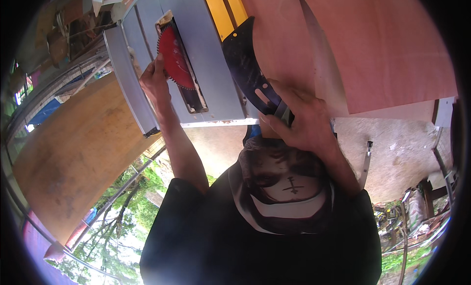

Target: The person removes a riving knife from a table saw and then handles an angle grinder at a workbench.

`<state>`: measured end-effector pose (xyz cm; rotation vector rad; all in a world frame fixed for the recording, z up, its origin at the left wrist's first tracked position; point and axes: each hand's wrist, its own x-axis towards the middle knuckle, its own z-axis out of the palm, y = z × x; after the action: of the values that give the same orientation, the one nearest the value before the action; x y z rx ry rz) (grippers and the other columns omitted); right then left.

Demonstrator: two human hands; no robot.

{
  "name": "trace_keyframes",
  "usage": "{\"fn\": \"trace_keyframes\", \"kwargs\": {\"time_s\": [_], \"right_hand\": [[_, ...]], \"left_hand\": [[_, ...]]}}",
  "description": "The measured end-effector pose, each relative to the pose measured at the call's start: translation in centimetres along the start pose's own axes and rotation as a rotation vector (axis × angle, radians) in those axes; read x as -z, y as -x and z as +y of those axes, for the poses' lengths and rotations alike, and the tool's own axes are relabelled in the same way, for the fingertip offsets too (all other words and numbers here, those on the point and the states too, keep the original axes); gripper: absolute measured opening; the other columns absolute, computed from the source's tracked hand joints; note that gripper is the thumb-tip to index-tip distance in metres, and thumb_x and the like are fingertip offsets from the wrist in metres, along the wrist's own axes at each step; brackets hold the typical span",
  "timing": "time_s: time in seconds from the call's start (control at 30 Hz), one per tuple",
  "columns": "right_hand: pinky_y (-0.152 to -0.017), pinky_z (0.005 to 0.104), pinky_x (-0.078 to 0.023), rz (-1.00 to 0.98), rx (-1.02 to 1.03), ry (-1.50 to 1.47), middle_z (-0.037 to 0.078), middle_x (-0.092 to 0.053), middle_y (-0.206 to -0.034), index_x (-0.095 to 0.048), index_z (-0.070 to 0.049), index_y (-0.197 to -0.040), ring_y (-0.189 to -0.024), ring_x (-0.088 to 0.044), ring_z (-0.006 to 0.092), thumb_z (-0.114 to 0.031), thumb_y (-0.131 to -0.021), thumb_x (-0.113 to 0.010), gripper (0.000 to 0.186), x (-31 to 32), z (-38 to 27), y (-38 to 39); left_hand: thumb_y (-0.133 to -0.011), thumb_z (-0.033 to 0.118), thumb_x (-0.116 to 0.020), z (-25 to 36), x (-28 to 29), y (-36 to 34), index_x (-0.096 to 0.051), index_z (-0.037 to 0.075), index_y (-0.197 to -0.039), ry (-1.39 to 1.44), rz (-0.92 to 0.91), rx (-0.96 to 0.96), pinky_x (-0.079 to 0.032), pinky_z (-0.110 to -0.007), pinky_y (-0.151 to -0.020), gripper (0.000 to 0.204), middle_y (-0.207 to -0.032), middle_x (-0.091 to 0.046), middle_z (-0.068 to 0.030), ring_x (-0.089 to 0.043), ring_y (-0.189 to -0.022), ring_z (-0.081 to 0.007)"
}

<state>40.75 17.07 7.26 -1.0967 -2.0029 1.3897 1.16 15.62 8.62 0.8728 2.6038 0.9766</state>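
A red toothed circular saw blade stands part-way up in the long slot of a grey saw table. At the blade's left rim, my left hand is closed, thumb and fingertips pinched on the teeth. My right hand grips the lower end of a black curved plate that has a slot and small holes. This plate slants over the table's right side, its pointed end away from me. A small dark part under my right thumb cannot be made out.
A yellow strip runs along the grey table's right side. Reddish plywood sheets lie right of it. A metal rail edges the left side, beside a large brown board. Scrap and debris lie at lower right.
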Motion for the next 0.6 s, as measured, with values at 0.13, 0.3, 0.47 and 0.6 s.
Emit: {"fn": "trace_keyframes", "kwargs": {"time_s": [0.13, 0.3, 0.47, 0.6], "right_hand": [[-0.083, 0.0460, -0.060, 0.028, 0.032, -0.054, 0.017, -0.076, -0.110, -0.062, -0.008, -0.146, -0.093, -0.076, 0.0353, -0.031, -0.080, -0.086, 0.074, -0.1, 0.3, 0.1], [-0.088, 0.0447, -0.060, 0.073, 0.091, -0.125, 0.019, -0.076, -0.119, -0.064, -0.005, -0.143, -0.099, -0.077, 0.0373, -0.029, -0.081, -0.085, 0.069, -0.4, 0.5, 0.1], [-0.088, 0.0442, -0.060, 0.044, 0.058, -0.109, 0.021, -0.076, -0.117, -0.064, -0.003, -0.142, -0.101, -0.077, 0.0381, -0.027, -0.082, -0.085, 0.068, -0.1, 0.2, 0.1], [-0.085, 0.0441, -0.060, 0.062, 0.064, -0.102, 0.023, -0.076, -0.110, -0.064, -0.002, -0.141, -0.097, -0.077, 0.0384, -0.027, -0.082, -0.085, 0.067, -0.1, 0.2, 0.1]], "left_hand": [[-0.100, 0.035, -0.078, -0.5, 0.4, 0.9, -0.080, -0.005, -0.113, 0.144, -0.042, 0.054, -0.060, -0.026, -0.065, 0.042, -0.081, -0.075, -0.0054, -0.068, -0.071, -0.0090], [-0.101, 0.035, -0.077, -0.6, 0.3, 1.7, -0.078, -0.006, -0.117, 0.200, -0.046, 0.082, -0.063, -0.028, -0.069, 0.044, -0.087, -0.077, -0.0083, -0.071, -0.076, -0.0112], [-0.103, 0.034, -0.075, -1.0, 0.4, 2.1, -0.077, -0.007, -0.119, 0.262, -0.072, 0.087, -0.064, -0.029, -0.072, 0.045, -0.090, -0.078, -0.0093, -0.073, -0.079, -0.0122], [-0.103, 0.034, -0.074, -1.1, 0.5, 2.3, -0.077, -0.008, -0.120, 0.277, -0.075, 0.085, -0.064, -0.029, -0.072, 0.045, -0.091, -0.078, -0.0095, -0.073, -0.080, -0.0127]]}}
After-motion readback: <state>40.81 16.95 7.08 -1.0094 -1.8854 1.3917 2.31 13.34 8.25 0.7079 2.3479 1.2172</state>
